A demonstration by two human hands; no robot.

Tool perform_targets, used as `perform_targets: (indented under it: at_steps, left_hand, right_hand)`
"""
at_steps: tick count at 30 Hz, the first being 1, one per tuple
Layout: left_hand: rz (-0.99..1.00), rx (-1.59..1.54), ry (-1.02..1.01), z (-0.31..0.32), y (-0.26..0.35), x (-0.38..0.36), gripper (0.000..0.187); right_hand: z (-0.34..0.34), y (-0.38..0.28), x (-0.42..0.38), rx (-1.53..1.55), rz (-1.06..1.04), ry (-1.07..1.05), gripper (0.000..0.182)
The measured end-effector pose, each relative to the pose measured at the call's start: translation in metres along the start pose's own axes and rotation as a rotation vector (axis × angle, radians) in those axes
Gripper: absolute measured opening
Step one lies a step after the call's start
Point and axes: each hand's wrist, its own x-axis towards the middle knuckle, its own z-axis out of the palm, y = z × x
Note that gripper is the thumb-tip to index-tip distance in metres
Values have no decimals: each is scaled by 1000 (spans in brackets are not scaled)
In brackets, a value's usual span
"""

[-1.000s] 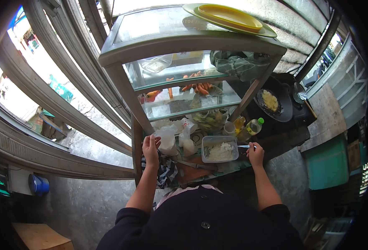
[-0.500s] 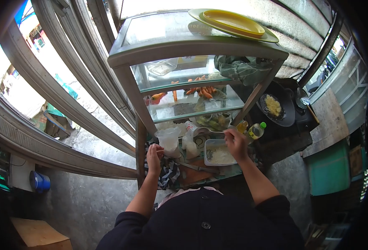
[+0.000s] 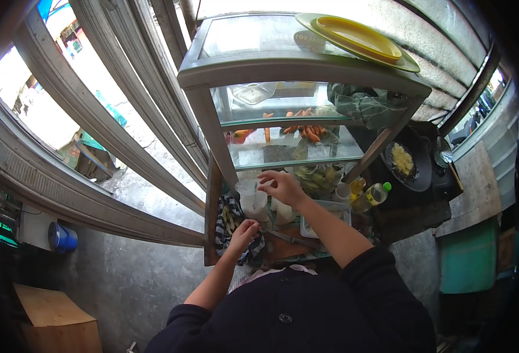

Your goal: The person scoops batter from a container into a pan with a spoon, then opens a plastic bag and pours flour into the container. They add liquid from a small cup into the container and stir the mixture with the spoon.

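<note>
My right hand [image 3: 280,185] reaches left over a clear plastic bag [image 3: 252,203] standing on the cart counter. Its fingers are pinched at the bag's mouth on a spoon that is mostly hidden. My left hand [image 3: 245,230] lies with curled fingers on a striped cloth [image 3: 229,219], just under the bag; I cannot tell if it grips anything. Behind my right forearm sits a clear plastic container [image 3: 330,207] holding white rice. A knife [image 3: 289,238] lies on a wooden board [image 3: 280,250] near the front edge.
A glass display cabinet [image 3: 212,123] holds carrots [image 3: 303,126] and greens [image 3: 318,176], with yellow plates [image 3: 359,32] on top. To the right stand an oil bottle [image 3: 376,193] and a black wok [image 3: 419,170] with yellow food. A blue bucket [image 3: 62,238] and a cardboard box [image 3: 54,323] are on the floor at left.
My right hand left the rice container, rose with the spoon and crossed left to the bag's mouth. My left hand let go of the bag's top and dropped to the striped cloth.
</note>
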Motion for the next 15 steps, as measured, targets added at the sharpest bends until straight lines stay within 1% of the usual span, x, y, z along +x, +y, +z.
perform_targets:
  at_steps: [1,3,5,7,8,10,11,12,13,14,15]
  left_hand:
    - [-1,-3,5,-1,0,-2,26]
    - [-16,42,-16,-3,2,-7,27]
    - [-37,42,-12,-7,-1,-6,28]
    - [-64,47,-19,-8,-8,0,28]
    - [-77,53,-34,-7,-12,7,29]
    - [-94,62,-58,3,-12,17,29]
    - [-49,62,-93,14,-8,25,31]
    - [-1,64,-128,24,-8,33,34]
    - [-7,46,-165,31,-17,54,53]
    - [-5,50,-172,43,-12,63,53]
    - [7,158,-109,57,-5,75,63]
  right_hand:
    - [-1,7,-2,1,-1,-5,19]
    - [-11,41,-12,323,156,262,24]
    - [-32,85,-35,313,207,339,23]
    - [-54,110,-69,247,384,413,24]
    - [-61,120,-83,246,388,415,24]
    - [-70,135,-103,144,623,420,23]
    - [-70,136,-103,144,628,427,23]
    - [-66,132,-100,121,568,354,23]
    - [-61,128,-94,97,506,281,23]
    - [-55,125,-83,100,469,255,24]
    - [-46,123,-72,104,433,228,25]
